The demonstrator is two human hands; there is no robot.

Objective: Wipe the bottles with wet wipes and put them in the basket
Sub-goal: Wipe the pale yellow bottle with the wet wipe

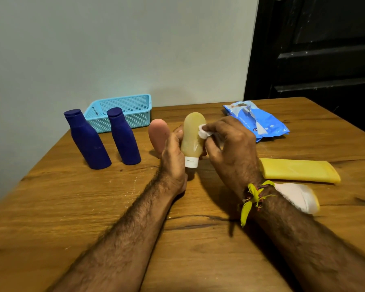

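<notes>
My left hand (173, 159) grips a pale yellow translucent bottle (192, 135) held with its white cap pointing down, just above the table. My right hand (230, 148) pinches a small white wet wipe (204, 132) against the bottle's right side. Two dark blue bottles (86, 140) (123, 137) stand upright at the left. A pink bottle (157, 134) stands just behind my left hand. The light blue mesh basket (122, 110) sits at the back left, against the wall, with nothing visible inside.
A blue wet-wipe pack (255, 121) lies at the back right. A flat yellow bottle (299, 170) lies on its side right of my right wrist, and a white bottle (299, 198) lies partly hidden behind my right forearm. The wooden table (72, 207) ends at the right by a dark door.
</notes>
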